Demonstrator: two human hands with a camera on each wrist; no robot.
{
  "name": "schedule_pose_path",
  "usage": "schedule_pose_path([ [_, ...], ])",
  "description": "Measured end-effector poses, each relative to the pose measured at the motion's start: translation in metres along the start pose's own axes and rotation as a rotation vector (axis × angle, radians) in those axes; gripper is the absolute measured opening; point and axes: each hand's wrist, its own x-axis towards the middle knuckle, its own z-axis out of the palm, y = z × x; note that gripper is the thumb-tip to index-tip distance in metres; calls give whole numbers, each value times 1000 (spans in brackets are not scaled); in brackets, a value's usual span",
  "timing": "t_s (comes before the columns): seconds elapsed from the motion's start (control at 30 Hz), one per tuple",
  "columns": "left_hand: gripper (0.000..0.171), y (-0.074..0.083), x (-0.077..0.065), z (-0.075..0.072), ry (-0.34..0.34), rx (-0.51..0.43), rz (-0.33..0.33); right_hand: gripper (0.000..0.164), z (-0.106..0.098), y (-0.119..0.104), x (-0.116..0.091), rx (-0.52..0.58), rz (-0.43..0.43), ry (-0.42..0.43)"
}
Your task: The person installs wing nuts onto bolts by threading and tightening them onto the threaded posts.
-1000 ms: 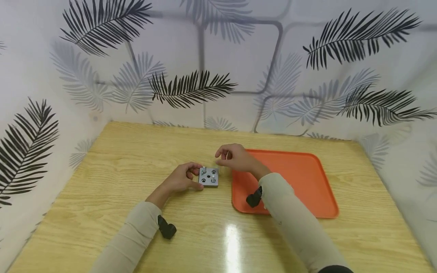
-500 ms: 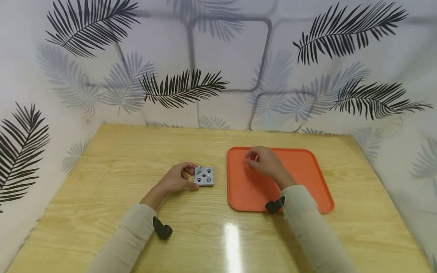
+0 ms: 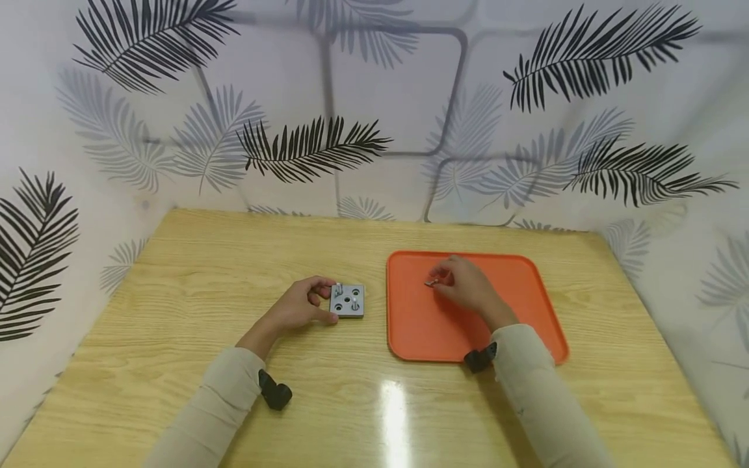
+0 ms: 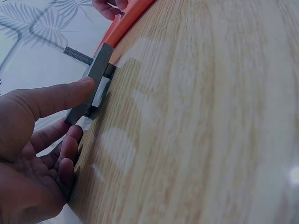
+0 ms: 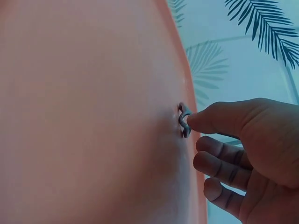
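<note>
A square grey metal plate (image 3: 346,309) lies on the wooden table, with holes in its face and two threaded bolts standing up from it. My left hand (image 3: 301,303) grips its left edge, thumb at the near corner and fingers at the far one. In the left wrist view, bolt heads (image 4: 109,70) under the plate hold it a little off the table. Over the orange tray (image 3: 421,328), my right hand (image 3: 466,284) pinches a small metal wing nut (image 5: 186,122) between thumb and index finger. The other fingers of that hand are loosely bent.
The tray lies to the right of the plate, with a strip of bare table (image 3: 374,351) between them. Leaf-patterned fabric (image 3: 374,182) rises behind the table and at its sides. Dark wrist cameras (image 3: 275,390) sit on both sleeves.
My right hand has moved right, from beside the plate to over the tray, and a wing nut now shows at its fingertips. The left hand stays on the plate. The head view has shifted slightly.
</note>
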Motion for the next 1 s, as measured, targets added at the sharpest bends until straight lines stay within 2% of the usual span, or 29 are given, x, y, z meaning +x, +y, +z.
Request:
schedule_pose_path([
  [0.4,62,2,-2,0,-1,-2,2,10,-1,5,6,-10,-23,-82],
  [0.53,62,1,-3,0,-3,-3,3,4,0,3,7,-4,-29,-80],
  [0.63,62,1,-3,0,-1,-5,10,9,-2,0,7,14,-34,-63],
  [0.77,61,1,-3,-1,0,-5,25,10,-5,-8,6,91,-42,-52],
  [1.0,62,0,-2,0,-6,-19,31,13,-6,-27,10,339,-70,-94],
])
